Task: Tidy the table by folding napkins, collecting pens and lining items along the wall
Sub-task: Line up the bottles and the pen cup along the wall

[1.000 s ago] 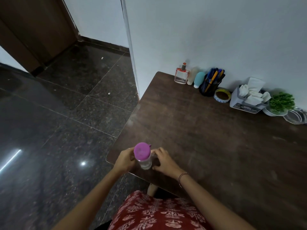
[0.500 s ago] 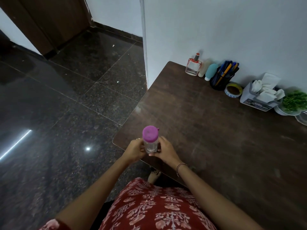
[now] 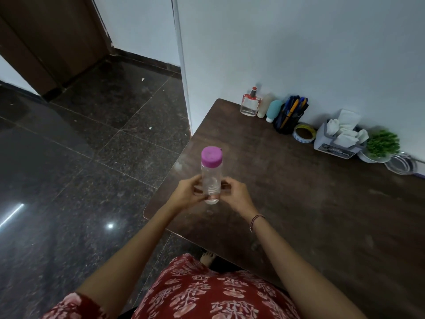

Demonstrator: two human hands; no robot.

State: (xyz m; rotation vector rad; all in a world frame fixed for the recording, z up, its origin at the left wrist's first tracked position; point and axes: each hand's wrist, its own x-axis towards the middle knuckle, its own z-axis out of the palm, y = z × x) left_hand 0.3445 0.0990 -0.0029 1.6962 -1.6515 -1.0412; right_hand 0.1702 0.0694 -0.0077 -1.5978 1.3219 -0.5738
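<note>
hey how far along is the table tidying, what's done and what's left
Mostly done. Lined along the wall: a perfume bottle, pen holder full of pens, tape roll, napkin box and small plant. In hand: the clear bottle with the purple cap, gripped by the left hand and right hand near the table's front corner. Left: setting it in the row.

The scene is lit dimly and evenly, with a cool grey tone. A bright streak and a small round glare spot are reflected on the polished dark floor (image 3: 69, 180) at the lower left of the frame. Soft shadows are cast on the white wall (image 3: 299, 54) behind the objects at the upper right. The dark table (image 3: 333, 215) shows a faint sheen near its left edge. Straight lines are bent by wide-angle distortion near the edges. The picture is slightly soft and grainy everywhere.
</note>
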